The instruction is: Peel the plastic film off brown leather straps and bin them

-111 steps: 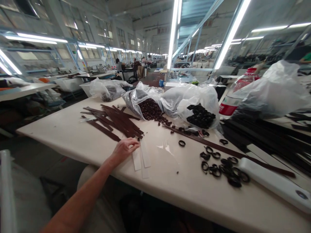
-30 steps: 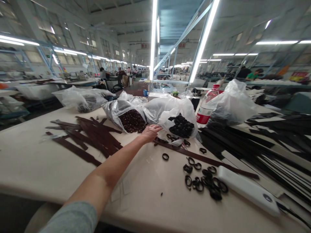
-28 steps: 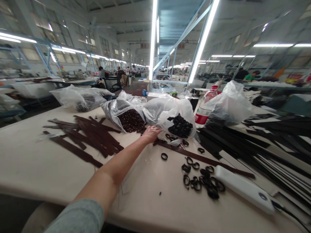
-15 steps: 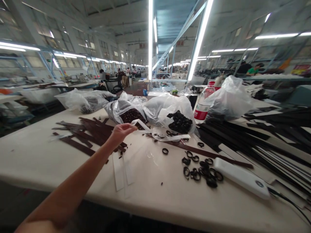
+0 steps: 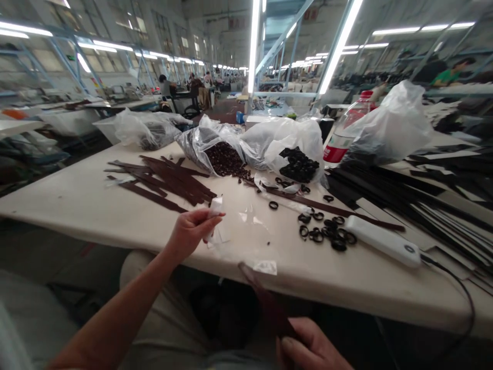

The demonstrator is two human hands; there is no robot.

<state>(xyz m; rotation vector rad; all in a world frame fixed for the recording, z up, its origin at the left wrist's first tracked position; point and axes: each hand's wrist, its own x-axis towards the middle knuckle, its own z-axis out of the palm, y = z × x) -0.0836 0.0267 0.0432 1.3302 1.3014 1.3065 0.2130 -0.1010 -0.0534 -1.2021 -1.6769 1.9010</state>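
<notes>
- The table (image 5: 84, 205) carries nearly everything, its near edge running just in front of the person.
- Black strips (image 5: 370, 185) lie in long rows at the table's right.
- Four bags stand along the back: the left bag (image 5: 138, 126), the brown-piece bag (image 5: 208, 133), the black-piece bag (image 5: 304, 133) and the right bag (image 5: 404, 113).
- Brown strips (image 5: 169, 177) lie in a loose pile beyond the left hand.
- A red-capped bottle (image 5: 334, 154) stands between the black-piece bag and the right bag.
- A white device (image 5: 381, 241) with a black cord lies beside the rings.
- The right hand (image 5: 311, 347) has its grip closed on one end of a brown strip (image 5: 269, 303), below the table edge; the strip's blurred far end points up toward the edge.
- The left hand (image 5: 192, 231) has its grip pinched on a white piece (image 5: 216, 205), over the table.
- Black rings (image 5: 329, 234) lie clustered by the device.
- Small brown pieces (image 5: 223, 158) spill from their bag.
</notes>
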